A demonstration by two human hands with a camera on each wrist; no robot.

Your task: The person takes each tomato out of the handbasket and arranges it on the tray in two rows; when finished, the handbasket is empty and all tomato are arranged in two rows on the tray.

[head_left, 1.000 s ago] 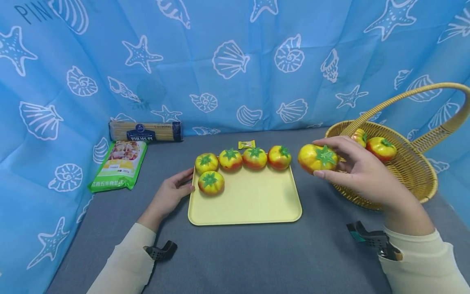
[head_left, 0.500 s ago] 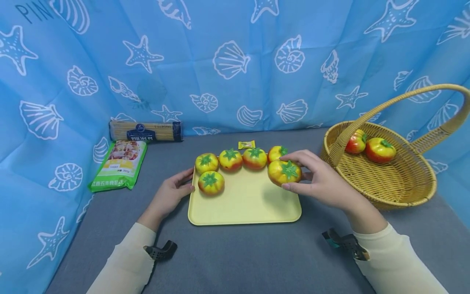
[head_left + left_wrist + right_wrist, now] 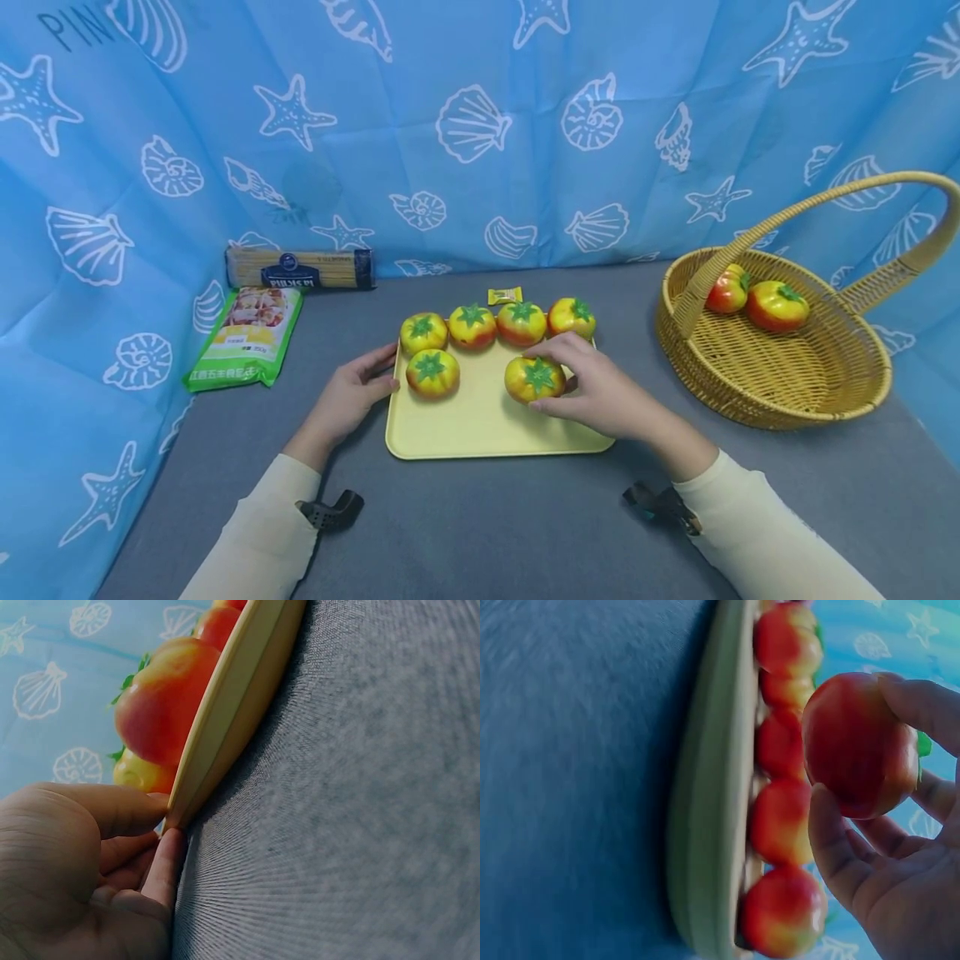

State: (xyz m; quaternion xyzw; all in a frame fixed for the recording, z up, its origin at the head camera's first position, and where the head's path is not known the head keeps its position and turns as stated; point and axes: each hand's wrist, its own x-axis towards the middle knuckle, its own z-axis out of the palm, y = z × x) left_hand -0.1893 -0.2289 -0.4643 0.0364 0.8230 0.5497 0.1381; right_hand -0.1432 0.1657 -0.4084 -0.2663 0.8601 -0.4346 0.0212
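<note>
My right hand [image 3: 596, 387] grips a yellow-and-red tomato [image 3: 527, 383] with a green leafy top, over the right middle part of the pale yellow tray [image 3: 480, 435]. The right wrist view shows the red underside of this tomato [image 3: 859, 746] raised above the tray wall, thumb and fingers around its sides. My left hand [image 3: 348, 396] pinches the tray's left rim; in the left wrist view the thumb and fingers meet at the tray edge [image 3: 217, 742]. Several similar tomatoes line the tray's back edge, and one more tomato [image 3: 432, 373] sits in front of the leftmost.
To the right stands a wicker basket [image 3: 847, 407] with a tall handle, holding two tomatoes [image 3: 777, 306]. A small yellow packet [image 3: 505, 295] lies behind the tray. At the back left are a spaghetti pack [image 3: 300, 268] and a green bag [image 3: 243, 337]. A blue curtain [image 3: 480, 192] hangs behind.
My right hand has carried the tomato leftward from beside the basket to over the tray, now lower and in front of the back row. The left hand stays on the rim.
</note>
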